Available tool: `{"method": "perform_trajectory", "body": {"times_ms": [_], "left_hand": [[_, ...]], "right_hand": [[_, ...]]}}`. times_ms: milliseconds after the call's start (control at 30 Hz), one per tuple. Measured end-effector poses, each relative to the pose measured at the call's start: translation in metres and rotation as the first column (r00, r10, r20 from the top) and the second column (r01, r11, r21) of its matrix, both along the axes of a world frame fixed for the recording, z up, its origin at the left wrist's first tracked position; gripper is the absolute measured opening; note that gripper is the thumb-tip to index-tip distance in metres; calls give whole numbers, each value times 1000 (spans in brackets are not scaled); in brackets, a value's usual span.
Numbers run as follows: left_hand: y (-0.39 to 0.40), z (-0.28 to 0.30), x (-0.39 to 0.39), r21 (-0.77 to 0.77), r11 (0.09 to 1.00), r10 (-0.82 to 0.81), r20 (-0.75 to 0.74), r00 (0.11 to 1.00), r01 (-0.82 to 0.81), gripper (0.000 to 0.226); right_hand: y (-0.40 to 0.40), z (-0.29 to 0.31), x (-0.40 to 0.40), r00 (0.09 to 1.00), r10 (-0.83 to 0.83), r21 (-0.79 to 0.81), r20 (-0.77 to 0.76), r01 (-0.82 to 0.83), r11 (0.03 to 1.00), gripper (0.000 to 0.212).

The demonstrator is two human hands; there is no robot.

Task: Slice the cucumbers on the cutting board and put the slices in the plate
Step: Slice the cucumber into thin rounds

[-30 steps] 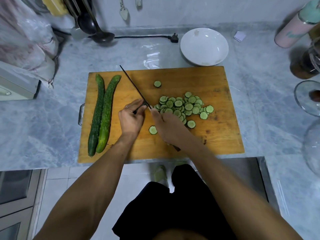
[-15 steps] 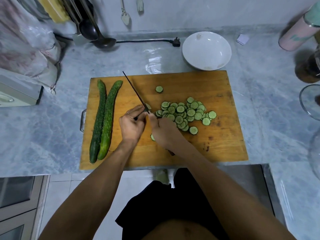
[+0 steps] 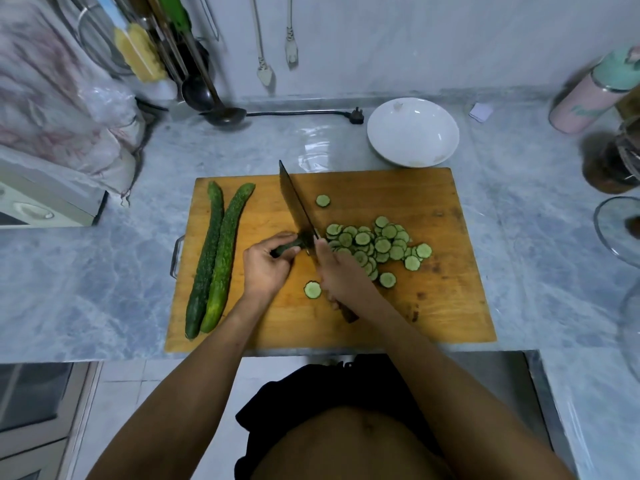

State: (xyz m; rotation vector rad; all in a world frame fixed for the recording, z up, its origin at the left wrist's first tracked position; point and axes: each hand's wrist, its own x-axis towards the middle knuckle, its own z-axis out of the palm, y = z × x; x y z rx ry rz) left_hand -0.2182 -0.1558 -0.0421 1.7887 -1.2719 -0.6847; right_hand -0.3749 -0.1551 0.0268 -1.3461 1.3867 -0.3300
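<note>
Currently mid-cut on cutting board (image 3: 346, 320). Left hand (image 3: 265, 266) fingers curled around short cucumber stub (image 3: 289, 247), pinning it to the board. Right hand (image 3: 341, 273) wrapped tight on knife (image 3: 294, 206) handle, blade tilted, tip pointing away, edge right at stub's cut end. Pile of slices (image 3: 377, 245) just right of blade; single strays at far side (image 3: 322, 200) and near side (image 3: 312, 289). Two whole cucumbers (image 3: 216, 251) side by side along board's left edge. White plate (image 3: 412, 132) on counter just behind board, no slices visible in it.
</note>
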Motion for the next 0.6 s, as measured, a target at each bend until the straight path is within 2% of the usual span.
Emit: {"method": "perform_trajectory", "body": {"times_ms": [100,200,333,433,500,600], "left_hand": [[3,4,3,58,997,-54,-12,998,54,23],[6,14,4,24,999,-32,-24,999,33,21],[10,47,1,-266,963,63,51,997,-47,17],[8,73,-10,-430,891,-58,206,977,144,11],[4,84,-18,-358,858,-261,313,913,368,10],[-2,85,-28,-22,777,-574,387,722,630,19]], "right_hand": [[4,5,-19,997,-27,28,78,25,999,70],[4,16,-41,999,16,-49,43,-14,999,67],[-1,20,-68,974,135,-292,-180,-184,939,60],[5,16,-83,907,153,-322,-392,-292,901,55],[13,17,-85,832,175,-305,-526,-377,875,52],[24,18,-86,739,200,-285,-643,-474,833,53]]}}
